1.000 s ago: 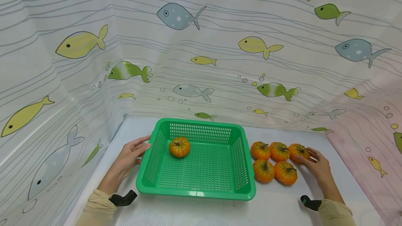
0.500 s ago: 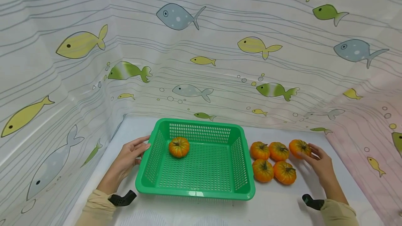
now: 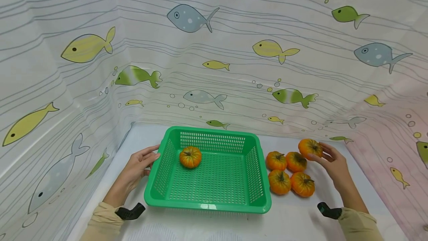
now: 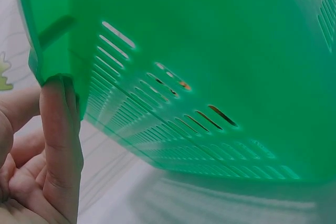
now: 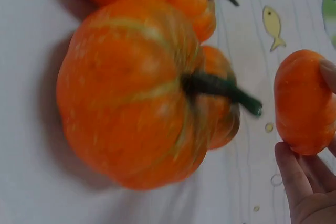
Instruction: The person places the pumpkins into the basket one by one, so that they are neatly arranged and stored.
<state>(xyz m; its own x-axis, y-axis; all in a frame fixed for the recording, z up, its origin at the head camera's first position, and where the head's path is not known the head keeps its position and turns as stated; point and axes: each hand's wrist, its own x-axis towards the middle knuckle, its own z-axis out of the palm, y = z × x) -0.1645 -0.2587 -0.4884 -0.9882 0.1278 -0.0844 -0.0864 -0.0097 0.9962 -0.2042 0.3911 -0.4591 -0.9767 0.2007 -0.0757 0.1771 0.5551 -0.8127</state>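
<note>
Head camera faces forward and down; close up, left wrist shares the basket [image 3: 214, 181], right wrist the pumpkins [image 3: 279, 182].

– What sort of place is this?
– A makeshift booth: fish-print sheets [image 3: 214, 81] rise behind and on both sides of a white table [image 3: 291, 217].
– Home or lab?
– I can't tell; the sheets hide the room beyond.

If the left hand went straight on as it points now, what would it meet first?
The green perforated basket: the left hand seems already to touch its left rim.
</note>
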